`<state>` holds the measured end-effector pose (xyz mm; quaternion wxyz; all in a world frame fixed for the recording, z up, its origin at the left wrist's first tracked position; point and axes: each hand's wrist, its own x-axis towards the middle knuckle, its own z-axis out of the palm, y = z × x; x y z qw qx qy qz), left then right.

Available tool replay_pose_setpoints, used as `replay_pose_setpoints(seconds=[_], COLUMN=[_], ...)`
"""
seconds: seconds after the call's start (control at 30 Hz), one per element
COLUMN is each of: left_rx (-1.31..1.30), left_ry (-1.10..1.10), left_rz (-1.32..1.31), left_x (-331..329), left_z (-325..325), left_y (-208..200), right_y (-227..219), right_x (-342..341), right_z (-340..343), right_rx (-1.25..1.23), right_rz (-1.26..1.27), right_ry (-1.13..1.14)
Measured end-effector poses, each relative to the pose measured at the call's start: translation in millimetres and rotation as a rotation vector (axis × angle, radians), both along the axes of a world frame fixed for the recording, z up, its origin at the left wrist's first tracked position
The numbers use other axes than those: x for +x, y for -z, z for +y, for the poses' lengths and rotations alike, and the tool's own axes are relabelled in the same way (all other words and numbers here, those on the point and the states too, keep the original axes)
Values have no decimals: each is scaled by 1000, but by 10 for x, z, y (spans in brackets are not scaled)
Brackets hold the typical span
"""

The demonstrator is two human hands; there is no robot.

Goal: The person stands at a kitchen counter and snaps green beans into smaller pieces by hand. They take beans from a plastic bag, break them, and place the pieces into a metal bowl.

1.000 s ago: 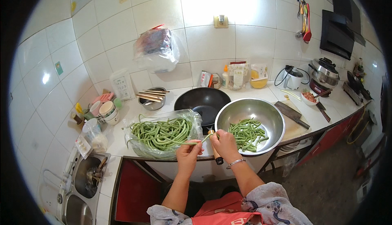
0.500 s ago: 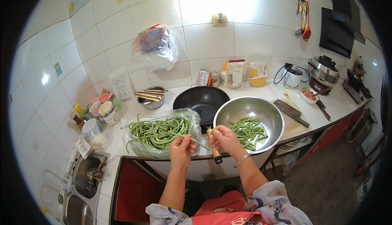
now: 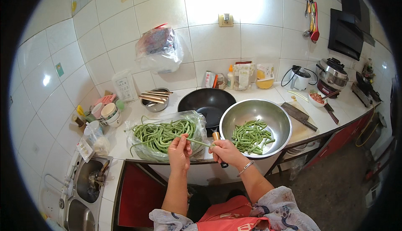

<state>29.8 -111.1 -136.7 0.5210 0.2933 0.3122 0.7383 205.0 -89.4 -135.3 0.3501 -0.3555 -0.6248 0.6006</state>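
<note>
One green long bean point(image 3: 200, 142) stretches between my hands at the counter's front edge. My left hand point(image 3: 180, 152) pinches it on the left, and the fingers of my right hand point(image 3: 228, 152) close on its right end. Under my right hand runs the wooden handle of a black wok point(image 3: 207, 99), partly covered by it. Behind my left hand, a heap of long beans point(image 3: 163, 132) lies in an opened clear plastic bag point(image 3: 201, 124). Just right of my right hand stands a wide steel basin point(image 3: 282, 124) holding short bean pieces point(image 3: 252, 135).
A cleaver point(image 3: 295, 113) rests on a cutting board point(image 3: 298, 132) right of the basin. Farther right are a bowl of meat point(image 3: 317, 99) and a knife point(image 3: 331, 113). A steel pot point(image 3: 155, 105) with chopsticks stands behind the bag. The sink point(image 3: 81, 216) is at the lower left.
My right hand has moved slightly down and left, toward my left hand. The left has risen a little, and the bean between them now slopes less.
</note>
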Motion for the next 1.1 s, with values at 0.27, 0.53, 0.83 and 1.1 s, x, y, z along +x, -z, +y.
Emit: replay_pose_setpoints(seconds=[0.27, 0.53, 0.83, 1.1], left_rx=[141, 208, -19, -19], left_ry=[-28, -31, 104, -9], left_rz=[369, 135, 88, 91], left_x=[144, 149, 157, 92], left_z=[-77, -151, -18, -68], left_y=[134, 8, -17, -27], right_y=[22, -29, -130, -57], right_x=[-74, 247, 78, 56], right_z=[179, 333, 84, 56], right_rx=[583, 128, -288, 32], right_rz=[-465, -12, 272, -4], right_ry=[569, 508, -124, -17])
